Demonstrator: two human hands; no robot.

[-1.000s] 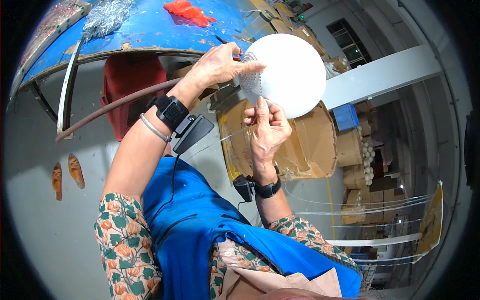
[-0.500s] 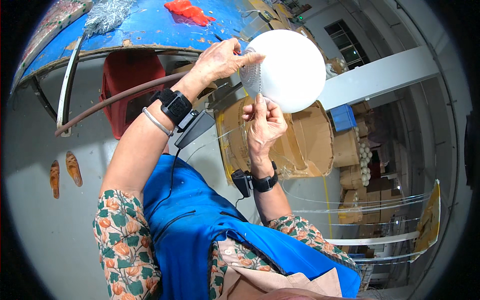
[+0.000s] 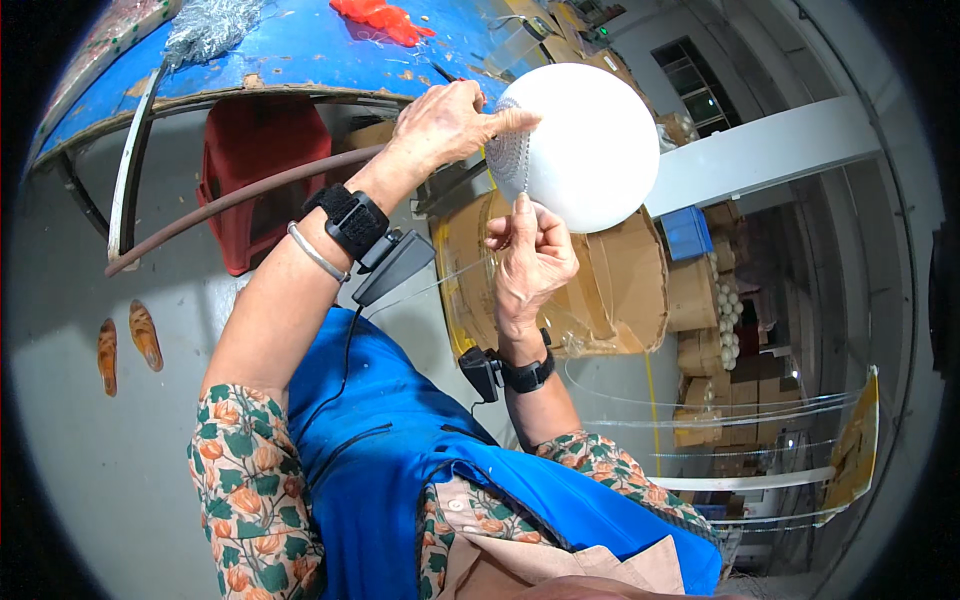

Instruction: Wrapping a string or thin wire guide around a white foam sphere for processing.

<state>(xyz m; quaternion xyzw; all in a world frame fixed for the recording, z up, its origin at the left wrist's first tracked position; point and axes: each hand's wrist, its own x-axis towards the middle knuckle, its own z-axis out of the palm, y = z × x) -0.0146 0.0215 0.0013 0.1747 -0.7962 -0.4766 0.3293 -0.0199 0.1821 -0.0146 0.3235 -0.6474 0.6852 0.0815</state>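
A large white ball (image 3: 590,145) is held up in front of me, above an open cardboard box (image 3: 610,285). A patch of fine silvery mesh (image 3: 508,158) covers its left side. My left hand (image 3: 445,125) grips the ball at the top left, thumb pointing across the mesh. My right hand (image 3: 530,260) sits just below the ball, fingers pinched on the lower edge of the mesh. Both wrists wear black straps with small devices.
A blue worktable (image 3: 300,50) curves across the top, with a red object (image 3: 385,18) and a bundle of grey mesh (image 3: 205,30) on it. A red stool (image 3: 255,170) stands under it. Stacked cardboard boxes (image 3: 705,300) and a blue crate (image 3: 688,232) are at right.
The ball has risen slightly and turned. My right hand has shifted from the ball's left side to just below it, still pinching the mesh.
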